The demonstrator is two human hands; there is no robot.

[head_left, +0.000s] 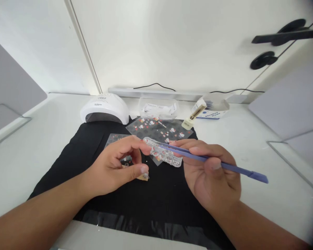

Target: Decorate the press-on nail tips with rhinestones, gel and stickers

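Observation:
My right hand grips purple tweezers, their tips pointing left over a long clear piece with small red and white decorations. The clear piece looks tilted, above the black cloth. My left hand is curved, thumb and index finger apart; its index fingertip meets the left part of the clear piece. Whether the right fingers also support the piece is hidden. Below my left thumb lies a small beige piece with shiny clear bits on it, partly covered by the hand.
Transparent sticker sheets lie on the black cloth. A white lamp stands at the back left, beside a clear box with packets. A gold-capped bottle and an alcohol pads box are at the back right.

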